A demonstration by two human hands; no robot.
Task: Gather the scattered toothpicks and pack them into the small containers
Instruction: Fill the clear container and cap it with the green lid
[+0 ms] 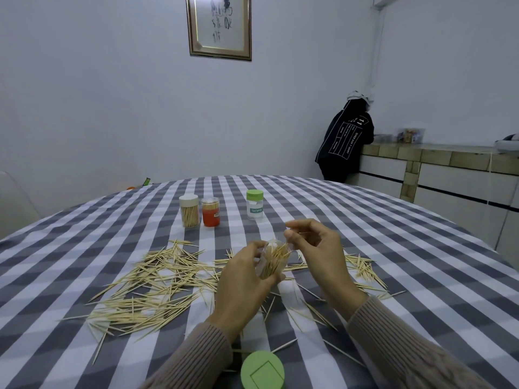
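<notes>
The left hand [244, 279] is gripping a clear jar [273, 259], tipping it so toothpicks go in easily. The right hand [317, 245], close beside, is pinching something thin over its mouth, likely a toothpick. The green lid [262, 370] is lying off, keeping the jar open.

Head view — down, close over table [393, 248].

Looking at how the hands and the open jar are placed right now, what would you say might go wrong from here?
1. The left hand holds the open jar tilted, with toothpicks sticking out of its mouth; they might slide out.
2. The right hand pinches near that mouth; a nudge could knock the bundle loose.
3. The green lid lies at the table's near edge, close to the sleeves, and could get swept off.
</notes>
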